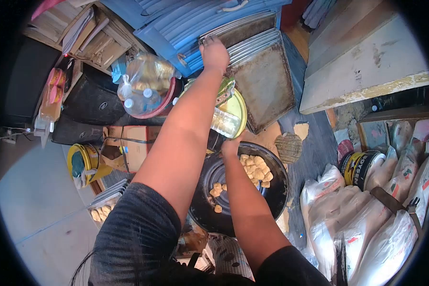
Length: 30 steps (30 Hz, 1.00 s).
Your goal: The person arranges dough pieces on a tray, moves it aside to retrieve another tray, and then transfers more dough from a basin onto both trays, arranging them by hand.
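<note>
My left hand (pixel 214 53) reaches far forward to the edge of a stack of metal trays (pixel 262 71) beside blue slatted plastic; its fingertips are partly hidden at the tray edge. Below, my right hand (pixel 230 147) is at the far rim of a round black basin (pixel 276 202), its fingers mostly hidden. Inside the basin lie several tan bread-like pieces (pixel 256 169), most at the right and a few at the left. A clear plastic bottle (pixel 225 122) lies on a yellow-green round container (pixel 239 106) just beyond my right hand.
A red basin (pixel 166 102) with bagged bottles stands at the left, near a yellow bucket (pixel 81 162). On the right are filled plastic bags (pixel 338 205), a Boysen can (pixel 360 168) and a white wooden panel (pixel 362 71). More pieces lie on trays (pixel 101 213) at lower left.
</note>
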Each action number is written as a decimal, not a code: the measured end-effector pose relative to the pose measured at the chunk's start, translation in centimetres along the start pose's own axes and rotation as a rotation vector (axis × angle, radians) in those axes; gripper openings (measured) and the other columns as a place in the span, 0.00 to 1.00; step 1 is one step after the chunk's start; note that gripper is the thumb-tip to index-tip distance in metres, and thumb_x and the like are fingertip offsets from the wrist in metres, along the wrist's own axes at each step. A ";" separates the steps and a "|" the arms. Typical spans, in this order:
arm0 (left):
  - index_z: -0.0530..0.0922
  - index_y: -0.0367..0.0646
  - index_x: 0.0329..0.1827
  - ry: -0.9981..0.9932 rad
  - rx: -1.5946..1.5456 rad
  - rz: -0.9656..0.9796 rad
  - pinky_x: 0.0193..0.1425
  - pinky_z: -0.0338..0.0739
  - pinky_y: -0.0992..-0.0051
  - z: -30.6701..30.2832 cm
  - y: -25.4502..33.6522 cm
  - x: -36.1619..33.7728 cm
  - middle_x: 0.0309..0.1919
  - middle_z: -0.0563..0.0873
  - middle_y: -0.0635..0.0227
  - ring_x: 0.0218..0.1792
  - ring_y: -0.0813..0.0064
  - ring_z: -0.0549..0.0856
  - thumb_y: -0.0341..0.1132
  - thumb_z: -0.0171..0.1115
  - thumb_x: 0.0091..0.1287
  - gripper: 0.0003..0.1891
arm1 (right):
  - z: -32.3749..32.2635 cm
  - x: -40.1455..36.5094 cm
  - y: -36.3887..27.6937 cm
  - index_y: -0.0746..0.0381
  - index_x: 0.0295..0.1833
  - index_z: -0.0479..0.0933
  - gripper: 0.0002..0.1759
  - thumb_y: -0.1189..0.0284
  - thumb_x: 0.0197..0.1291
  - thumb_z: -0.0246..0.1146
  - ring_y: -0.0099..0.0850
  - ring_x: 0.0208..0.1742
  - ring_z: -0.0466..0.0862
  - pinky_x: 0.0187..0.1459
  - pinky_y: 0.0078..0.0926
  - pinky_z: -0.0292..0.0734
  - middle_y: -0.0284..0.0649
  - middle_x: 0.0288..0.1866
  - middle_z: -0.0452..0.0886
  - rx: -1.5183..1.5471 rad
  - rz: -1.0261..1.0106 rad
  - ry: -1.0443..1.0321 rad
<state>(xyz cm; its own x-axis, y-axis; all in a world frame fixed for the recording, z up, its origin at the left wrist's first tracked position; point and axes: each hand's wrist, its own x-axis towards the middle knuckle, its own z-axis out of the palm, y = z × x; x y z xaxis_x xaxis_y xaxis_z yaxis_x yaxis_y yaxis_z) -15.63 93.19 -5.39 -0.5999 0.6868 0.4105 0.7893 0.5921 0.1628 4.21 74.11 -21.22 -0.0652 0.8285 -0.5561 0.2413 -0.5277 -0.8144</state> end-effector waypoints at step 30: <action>0.79 0.39 0.46 0.114 0.098 -0.060 0.58 0.67 0.61 -0.4 0.8 0.8 0.48 0.78 0.60 0.55 0.60 0.74 0.42 0.65 0.54 0.20 | -0.8 -2.1 -2.8 0.56 0.78 0.30 0.47 0.84 0.59 0.47 0.53 0.71 0.64 0.69 0.39 0.58 0.66 0.70 0.58 -0.205 0.002 0.013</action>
<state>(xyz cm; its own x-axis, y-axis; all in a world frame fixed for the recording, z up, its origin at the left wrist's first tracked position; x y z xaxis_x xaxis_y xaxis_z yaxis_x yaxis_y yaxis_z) -15.40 94.07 -4.52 -0.6226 0.6001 0.5023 0.7323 0.6730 0.1037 4.48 73.99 -17.58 -0.0526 0.8303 -0.5548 0.4339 -0.4814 -0.7616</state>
